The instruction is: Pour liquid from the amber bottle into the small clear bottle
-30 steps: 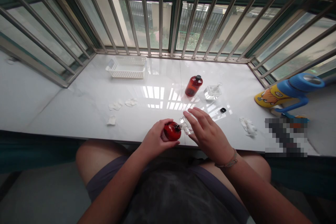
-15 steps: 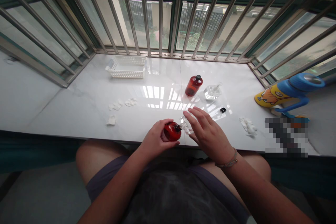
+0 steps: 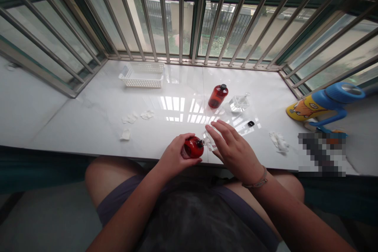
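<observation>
My left hand (image 3: pixel 175 156) is wrapped round a small red bottle (image 3: pixel 193 147), tipped on its side with its dark neck pointing right. My right hand (image 3: pixel 233 149) holds a small clear container (image 3: pixel 208 140) against that neck, fingers curled over it. Both hands hover at the near edge of the white marble sill (image 3: pixel 97 118). Further back stand a second red bottle with a black cap (image 3: pixel 217 96) and a clear glass bottle (image 3: pixel 239 102). A small black cap (image 3: pixel 251 124) lies between them and my right hand.
A white plastic basket (image 3: pixel 142 75) sits at the back left by the metal window bars (image 3: pixel 180 19). Several white cotton pads (image 3: pixel 134 118) lie left of my hands, a crumpled one (image 3: pixel 279 141) to the right. A blue and yellow jug (image 3: pixel 323 104) stands far right.
</observation>
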`<state>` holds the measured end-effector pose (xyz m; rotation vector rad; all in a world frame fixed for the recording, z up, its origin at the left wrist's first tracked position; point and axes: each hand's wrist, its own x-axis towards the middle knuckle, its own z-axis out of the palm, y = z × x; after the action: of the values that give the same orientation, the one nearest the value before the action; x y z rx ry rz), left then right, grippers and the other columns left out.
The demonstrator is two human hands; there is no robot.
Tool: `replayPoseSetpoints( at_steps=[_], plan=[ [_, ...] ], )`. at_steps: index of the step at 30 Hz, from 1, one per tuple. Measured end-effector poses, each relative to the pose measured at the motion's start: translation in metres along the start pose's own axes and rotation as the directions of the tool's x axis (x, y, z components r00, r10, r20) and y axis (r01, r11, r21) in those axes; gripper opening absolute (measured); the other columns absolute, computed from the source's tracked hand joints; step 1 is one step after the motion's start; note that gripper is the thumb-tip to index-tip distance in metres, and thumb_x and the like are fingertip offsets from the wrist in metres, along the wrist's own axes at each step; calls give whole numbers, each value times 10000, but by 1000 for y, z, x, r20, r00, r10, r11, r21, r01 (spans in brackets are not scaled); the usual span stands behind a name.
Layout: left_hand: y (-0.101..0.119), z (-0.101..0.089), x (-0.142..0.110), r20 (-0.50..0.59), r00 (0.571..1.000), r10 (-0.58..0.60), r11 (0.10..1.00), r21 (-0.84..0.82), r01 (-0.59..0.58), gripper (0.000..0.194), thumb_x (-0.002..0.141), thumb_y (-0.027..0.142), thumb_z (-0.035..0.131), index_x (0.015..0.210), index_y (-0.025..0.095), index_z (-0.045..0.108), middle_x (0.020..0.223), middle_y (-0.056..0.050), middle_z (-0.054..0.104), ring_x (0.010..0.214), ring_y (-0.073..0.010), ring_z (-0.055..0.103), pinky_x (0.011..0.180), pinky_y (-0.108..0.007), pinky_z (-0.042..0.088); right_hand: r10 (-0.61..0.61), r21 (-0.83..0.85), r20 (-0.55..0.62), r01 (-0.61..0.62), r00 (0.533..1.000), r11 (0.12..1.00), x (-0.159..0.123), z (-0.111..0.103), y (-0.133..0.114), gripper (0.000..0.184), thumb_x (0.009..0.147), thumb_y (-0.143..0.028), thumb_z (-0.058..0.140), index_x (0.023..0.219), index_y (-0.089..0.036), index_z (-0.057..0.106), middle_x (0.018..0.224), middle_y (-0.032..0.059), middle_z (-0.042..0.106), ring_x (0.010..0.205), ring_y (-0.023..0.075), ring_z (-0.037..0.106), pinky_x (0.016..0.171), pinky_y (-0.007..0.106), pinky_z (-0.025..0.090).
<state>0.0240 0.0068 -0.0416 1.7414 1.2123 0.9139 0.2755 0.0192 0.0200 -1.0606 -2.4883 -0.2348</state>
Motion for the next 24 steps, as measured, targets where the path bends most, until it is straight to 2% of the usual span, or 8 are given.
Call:
replayPoseSetpoints(
  at_steps=[5,12,24],
  plan=[
    [0,0,0,1,1000,4,1000,-2,-4,804,755,321,1001,1437,319,573,1395,-41,678,1276,-273,665,1141,-433,533,-8,-3,2,8,1000,1000,0,1,1,658,974,-19,627,1608,-78,461,1510,243,577,1474,417,512,1199,610,545],
    [-1,0,0,2,1000,8,1000,-4,-8,808,759,324,999,1442,328,567,1400,-37,674,1273,-270,665,1139,-433,530,-3,8,17,3,1000,1000,0,2,2,718,1009,-49,610,1682,-146,379,1533,222,573,1502,403,496,1200,615,546],
    [-3,0,0,4,1000,13,1000,-7,-13,816,763,347,999,1451,331,561,1416,-47,669,1298,-279,657,1152,-445,525,-30,-7,53,30,998,1000,1,2,2,764,992,-25,617,1695,-143,342,1555,228,556,1523,415,477,1198,619,547]
  ],
)
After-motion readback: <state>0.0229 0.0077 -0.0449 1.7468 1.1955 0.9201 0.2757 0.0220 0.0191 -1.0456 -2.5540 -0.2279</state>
